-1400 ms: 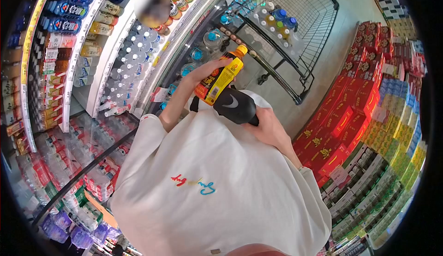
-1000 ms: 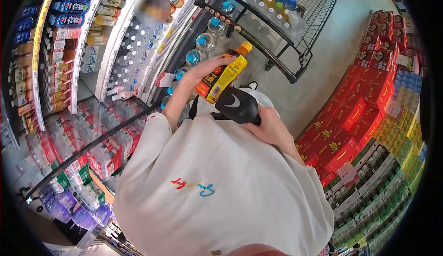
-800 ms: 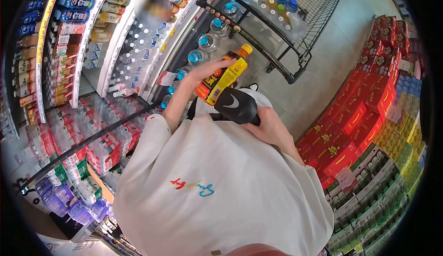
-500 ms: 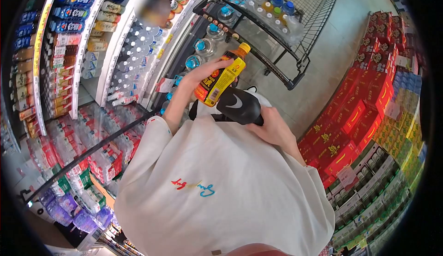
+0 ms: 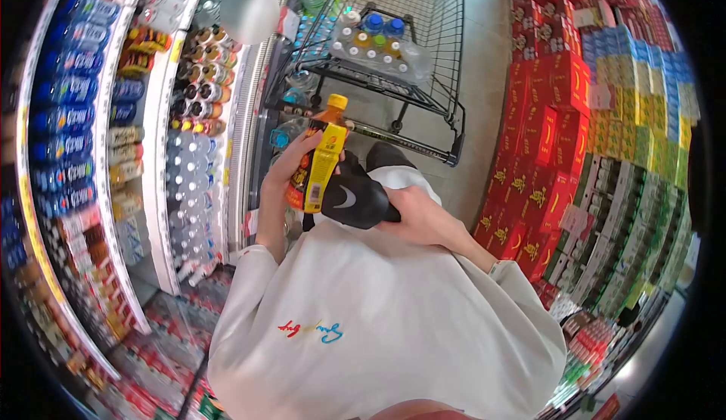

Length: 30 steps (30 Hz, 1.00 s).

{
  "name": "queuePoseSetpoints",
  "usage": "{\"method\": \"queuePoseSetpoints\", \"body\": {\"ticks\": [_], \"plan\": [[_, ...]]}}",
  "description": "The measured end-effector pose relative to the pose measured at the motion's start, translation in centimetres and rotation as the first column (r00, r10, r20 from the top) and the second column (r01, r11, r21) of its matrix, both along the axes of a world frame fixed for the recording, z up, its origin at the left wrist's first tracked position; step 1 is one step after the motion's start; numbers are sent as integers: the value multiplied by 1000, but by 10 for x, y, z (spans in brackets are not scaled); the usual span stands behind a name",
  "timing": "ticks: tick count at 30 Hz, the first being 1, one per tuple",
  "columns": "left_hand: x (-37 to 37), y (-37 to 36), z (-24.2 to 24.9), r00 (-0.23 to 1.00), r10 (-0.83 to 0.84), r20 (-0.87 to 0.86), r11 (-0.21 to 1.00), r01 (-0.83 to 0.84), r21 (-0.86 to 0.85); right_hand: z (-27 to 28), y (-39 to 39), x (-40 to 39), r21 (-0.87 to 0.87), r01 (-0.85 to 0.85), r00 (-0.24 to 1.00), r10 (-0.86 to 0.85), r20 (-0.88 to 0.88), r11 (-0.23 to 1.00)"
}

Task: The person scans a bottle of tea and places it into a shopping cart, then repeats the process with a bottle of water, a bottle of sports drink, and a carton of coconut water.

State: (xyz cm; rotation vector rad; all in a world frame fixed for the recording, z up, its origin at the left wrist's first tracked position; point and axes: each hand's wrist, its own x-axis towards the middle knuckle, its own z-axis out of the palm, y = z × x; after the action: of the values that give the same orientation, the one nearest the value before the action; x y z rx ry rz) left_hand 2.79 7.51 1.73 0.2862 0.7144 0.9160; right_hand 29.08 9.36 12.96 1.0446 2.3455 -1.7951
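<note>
Fingers [image 5: 306, 143] wrapped around a yellow-capped plastic bottle [image 5: 323, 164], the left hand [image 5: 283, 169] is seemingly steadying it; the right hand [image 5: 420, 216] is gripping a rounded black item [image 5: 355, 199].

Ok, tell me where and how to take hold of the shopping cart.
Probably the handlebar, from the person's side, palm down: this long, slim bar crosses the near end of the shopping cart, its right stretch unobstructed.

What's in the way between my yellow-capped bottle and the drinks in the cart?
The cart's handle bar crosses between the bottle in your left hand and those drinks. I can't see anything else blocking.
</note>
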Motion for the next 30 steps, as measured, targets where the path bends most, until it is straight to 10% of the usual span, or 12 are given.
{"method": "queuePoseSetpoints", "body": {"ticks": [11, 15, 19, 22, 30], "plan": [[-22, 94, -8, 988, -27, 150, 1000, 27, 3, -11, 14, 1, -114, 387, 922, -385, 45, 915], [19, 195, -14, 833, 147, -533, 952, 27, 304, -36, 41, 16, -185, 456, 881, -471, -46, 871], [70, 288, -56, 672, 301, -677, 800, 208, 563, -47, 73, 38, -223, 474, 863, -499, -72, 852], [111, 352, -90, 435, 362, -824, 753, 384, 534, -55, 95, 55, -290, 567, 802, -597, -16, 771], [191, 467, -241, 309, 345, -886, 603, 651, 461, -107, 108, 96, -422, 676, 687, -724, 65, 604]]}}
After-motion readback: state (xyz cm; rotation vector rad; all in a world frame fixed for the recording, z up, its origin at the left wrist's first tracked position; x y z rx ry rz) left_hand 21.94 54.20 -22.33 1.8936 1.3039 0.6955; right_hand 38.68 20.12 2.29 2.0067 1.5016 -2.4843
